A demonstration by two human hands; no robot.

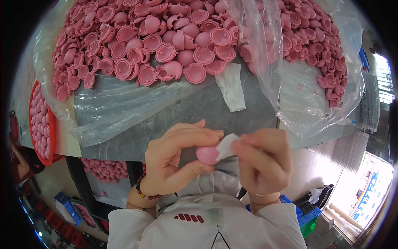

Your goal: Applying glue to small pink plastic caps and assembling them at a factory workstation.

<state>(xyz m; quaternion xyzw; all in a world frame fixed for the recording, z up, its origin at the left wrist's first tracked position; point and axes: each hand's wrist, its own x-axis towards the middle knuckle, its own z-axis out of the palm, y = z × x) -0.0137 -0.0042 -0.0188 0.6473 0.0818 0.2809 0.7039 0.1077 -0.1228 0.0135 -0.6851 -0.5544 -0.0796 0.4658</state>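
Observation:
My left hand (pixel 168 157) pinches a small, smooth pink plastic ball (pixel 205 155) between thumb and fingertips, just off the near table edge. In my right hand (pixel 267 159) a piece of white tissue or cloth (pixel 226 146) is gripped, and its end touches the right side of the ball. Beyond my hands a second white tissue or cloth (pixel 232 90) lies on the grey tabletop (pixel 161 126), reaching up to a large heap of pink plastic half-shells (pixel 195 72). Whether the ball is wholly closed cannot be told, as fingers and tissue cover part of it.
Clear plastic sheeting (pixel 116 110) lies under the heap, with a fold (pixel 265 54) across it. A red basket (pixel 49 137) of pink balls stands at far left. Below the table edge sits a dark-framed tray (pixel 107 191) with pink balls. Blue and green crates (pixel 309 218) are at lower right.

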